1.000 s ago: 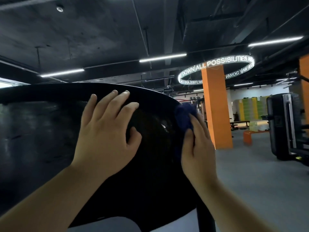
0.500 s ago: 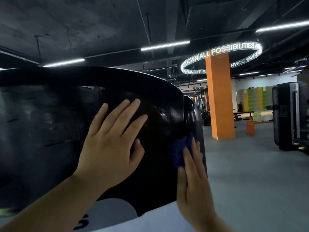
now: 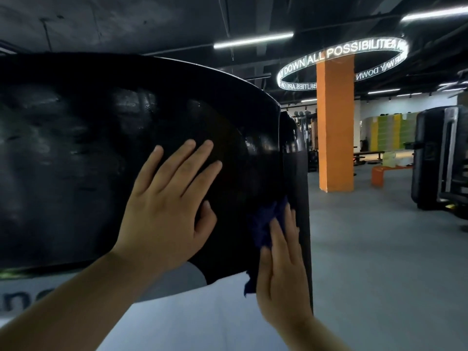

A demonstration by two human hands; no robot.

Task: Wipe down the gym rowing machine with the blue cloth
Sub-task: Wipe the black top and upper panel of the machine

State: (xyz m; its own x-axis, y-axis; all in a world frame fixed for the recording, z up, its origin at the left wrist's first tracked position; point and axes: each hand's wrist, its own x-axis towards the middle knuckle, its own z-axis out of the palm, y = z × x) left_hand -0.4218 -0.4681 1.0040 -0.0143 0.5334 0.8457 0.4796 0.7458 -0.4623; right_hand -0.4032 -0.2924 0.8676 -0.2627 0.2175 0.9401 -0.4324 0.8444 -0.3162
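Observation:
The rowing machine's big black rounded housing (image 3: 88, 153) fills the left and middle of the head view, with a white lower panel (image 3: 192, 315) below it. My left hand (image 3: 167, 211) lies flat on the black surface, fingers straight and spread. My right hand (image 3: 281, 272) presses the dark blue cloth (image 3: 263, 229) flat against the housing's right edge, fingers straight. Part of the cloth hangs out below my palm; the rest is hidden under my hand.
Grey gym floor (image 3: 379, 262) stretches to the right. An orange pillar (image 3: 334, 127) stands behind, with a lit ring sign (image 3: 342, 54) around it. A black machine (image 3: 440, 158) stands at the far right, an orange bench (image 3: 379, 173) beside it.
My right hand has slid the cloth down the housing's right edge from near the top. My left hand has shifted lower on the black surface. The camera view has tilted downward.

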